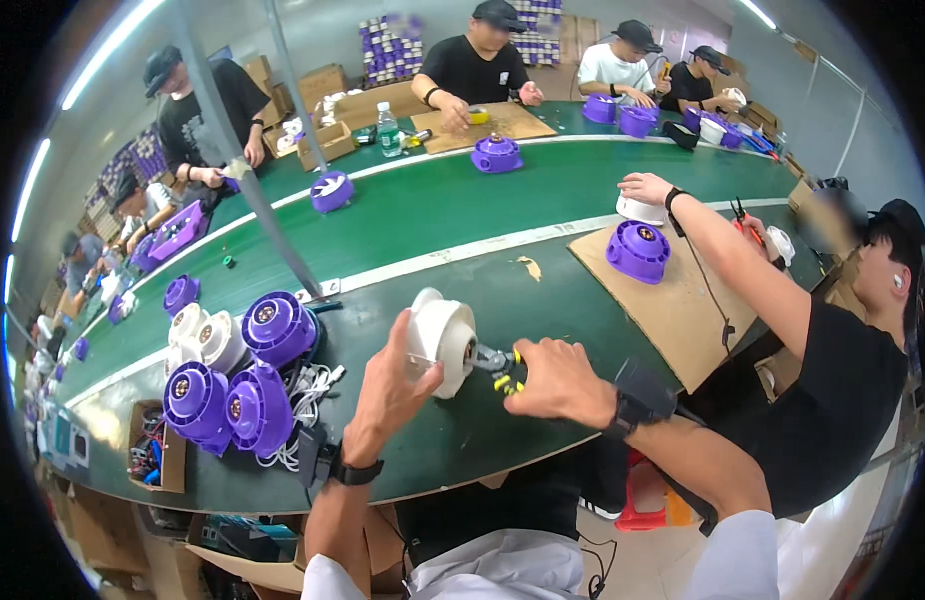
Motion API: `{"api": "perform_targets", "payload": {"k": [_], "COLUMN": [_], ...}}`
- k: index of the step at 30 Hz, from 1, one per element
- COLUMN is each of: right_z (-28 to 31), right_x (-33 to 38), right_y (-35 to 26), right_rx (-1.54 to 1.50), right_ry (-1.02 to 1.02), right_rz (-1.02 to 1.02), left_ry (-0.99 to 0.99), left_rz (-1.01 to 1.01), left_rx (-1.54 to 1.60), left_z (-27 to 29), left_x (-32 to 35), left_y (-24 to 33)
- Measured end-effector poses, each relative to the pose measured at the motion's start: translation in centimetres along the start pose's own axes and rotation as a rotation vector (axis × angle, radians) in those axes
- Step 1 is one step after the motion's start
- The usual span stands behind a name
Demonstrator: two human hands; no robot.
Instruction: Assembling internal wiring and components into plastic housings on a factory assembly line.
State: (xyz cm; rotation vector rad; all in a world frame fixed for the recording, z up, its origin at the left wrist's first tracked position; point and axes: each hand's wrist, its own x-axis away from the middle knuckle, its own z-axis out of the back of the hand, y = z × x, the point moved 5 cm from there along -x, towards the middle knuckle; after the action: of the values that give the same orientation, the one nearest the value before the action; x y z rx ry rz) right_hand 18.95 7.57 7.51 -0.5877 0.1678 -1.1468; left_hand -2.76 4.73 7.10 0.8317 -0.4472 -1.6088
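Note:
My left hand (pixel 388 388) grips a white round plastic housing (pixel 441 335) by its near left side, holding it tilted on edge over the green table. In my right hand (pixel 565 384) is a pair of pliers (pixel 494 361) with yellow and black handles. Their metal jaws reach the metal-coloured fitting at the housing's centre; whether they are closed on it I cannot tell. To the left of my left hand sit several purple housings (pixel 279 328) with similar centres, next to white ones (pixel 221 342). A bundle of white cords (pixel 311 395) lies beside them.
A metal post (pixel 273 235) rises from the table beyond the housings. At the left edge stands a small box of parts (pixel 168 460). On my right, a co-worker's arm (pixel 738 235) reaches over a cardboard sheet (pixel 673 320) holding a purple housing (pixel 638 252). Across runs a green conveyor belt (pixel 413 215).

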Motion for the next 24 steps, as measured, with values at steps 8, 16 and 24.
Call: {"api": "perform_targets", "payload": {"k": [8, 16, 24], "right_z": [-0.4, -0.1, 0.9], "right_x": [0.9, -0.9, 0.3], "right_y": [-3.7, -0.4, -4.3], "right_rx": [0.674, 0.080, 0.650], "right_ry": [0.494, 0.135, 0.478], "right_rz": [0.390, -0.027, 0.358], "left_ry": [-0.342, 0.296, -0.135], "left_rz": [0.020, -0.267, -0.237], "left_rx": [-0.134, -0.042, -0.140], "left_z": [2.5, -0.2, 2.7], "left_x": [-7.2, -0.5, -6.5], "left_y": [0.2, -0.1, -0.6]}}
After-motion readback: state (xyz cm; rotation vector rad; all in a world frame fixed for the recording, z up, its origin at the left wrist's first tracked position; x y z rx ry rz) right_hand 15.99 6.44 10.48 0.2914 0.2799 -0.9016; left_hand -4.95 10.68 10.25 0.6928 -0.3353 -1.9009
